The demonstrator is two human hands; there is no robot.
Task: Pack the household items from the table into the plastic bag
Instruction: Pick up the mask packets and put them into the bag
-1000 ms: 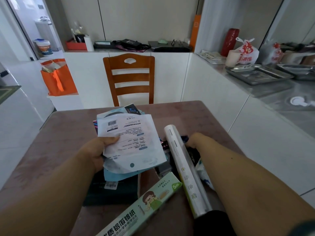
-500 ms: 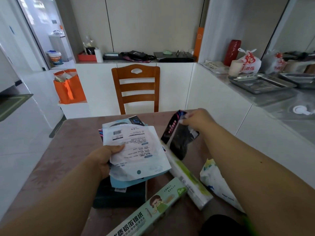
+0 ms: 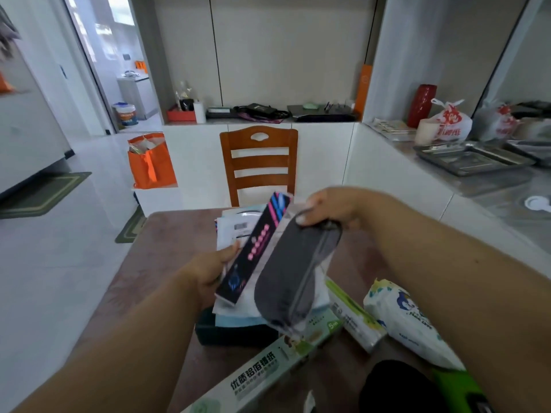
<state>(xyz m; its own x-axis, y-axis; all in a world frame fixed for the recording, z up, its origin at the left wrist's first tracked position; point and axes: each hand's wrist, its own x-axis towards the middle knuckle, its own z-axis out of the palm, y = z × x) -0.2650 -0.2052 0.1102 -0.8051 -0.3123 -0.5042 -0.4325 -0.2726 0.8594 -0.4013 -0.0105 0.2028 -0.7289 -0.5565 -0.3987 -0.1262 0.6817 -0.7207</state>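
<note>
Head cam: left hand (image 3: 208,271) clamps a stack of flat packets (image 3: 235,231) over the bench (image 3: 167,242); right hand (image 3: 334,207) pinches a black pouch pack (image 3: 295,269) onto that stack. Right of the stack sit a foil box (image 3: 268,371), wrap roll (image 3: 354,314) and white bag (image 3: 408,317).

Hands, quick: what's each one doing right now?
Left hand: closed on a stack of flat packets.
Right hand: closed, holding the black packaged item.

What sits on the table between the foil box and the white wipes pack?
In the head view, a roll in white and green wrap lies between the foil box and the wipes pack, angled across the table.
</note>
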